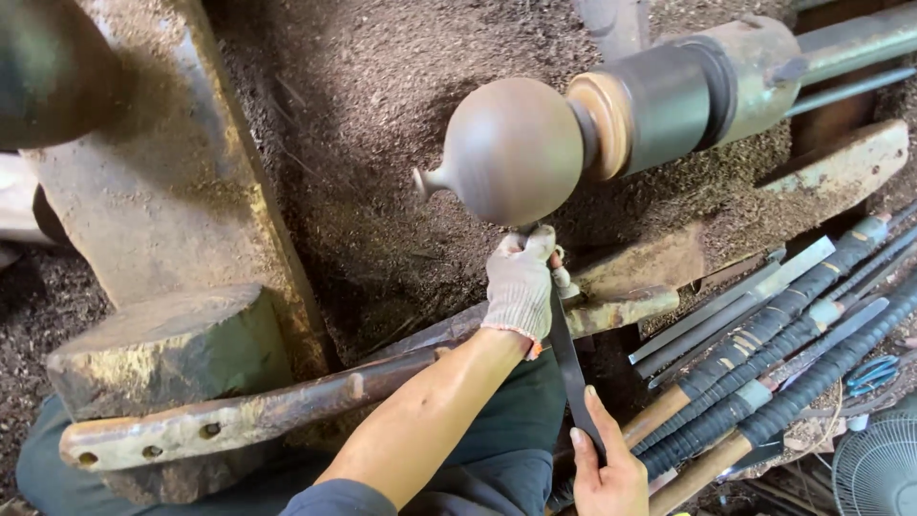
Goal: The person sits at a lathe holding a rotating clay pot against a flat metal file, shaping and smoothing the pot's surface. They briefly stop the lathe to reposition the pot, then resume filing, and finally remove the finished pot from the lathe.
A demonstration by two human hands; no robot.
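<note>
Two hands hold a flat tool under a round wooden ball.

The gloved left hand point(521, 284) reaches up, fingers closed around the long dark tool point(569, 363) just under the ball point(514, 150). The bare right hand point(604, 468) grips its lower end. The tool's tip is hidden.
</note>
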